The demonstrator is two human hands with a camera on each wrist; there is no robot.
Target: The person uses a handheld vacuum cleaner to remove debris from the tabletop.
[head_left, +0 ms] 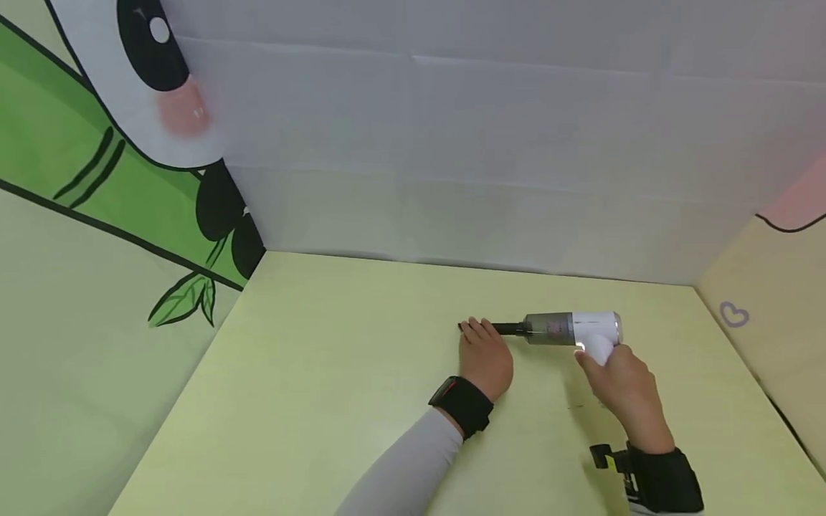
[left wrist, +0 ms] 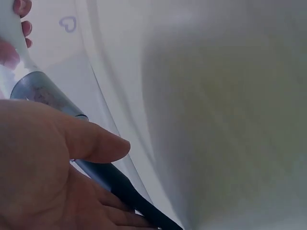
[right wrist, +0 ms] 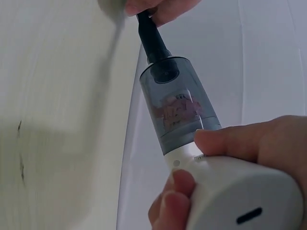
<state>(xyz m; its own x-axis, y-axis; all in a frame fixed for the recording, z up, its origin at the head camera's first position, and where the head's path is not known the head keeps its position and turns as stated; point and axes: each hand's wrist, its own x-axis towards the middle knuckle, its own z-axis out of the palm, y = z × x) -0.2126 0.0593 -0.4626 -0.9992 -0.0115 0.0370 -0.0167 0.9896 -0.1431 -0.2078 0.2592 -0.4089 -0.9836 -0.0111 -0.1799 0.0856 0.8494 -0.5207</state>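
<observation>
Handheld vacuum (head_left: 571,330) held just above the tabletop (head_left: 323,373); our right hand (head_left: 622,390) wraps its handle, our left hand (head_left: 485,355) closes around the black nozzle (head_left: 510,329). Nozzle apparently seated; pink debris already in canister.

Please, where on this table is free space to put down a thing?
The pale yellow-green table is bare left of the left hand, toward the panda wall. Crowded: the white handheld vacuum with smoky dust cup between both hands, right hand gripping it.
</observation>
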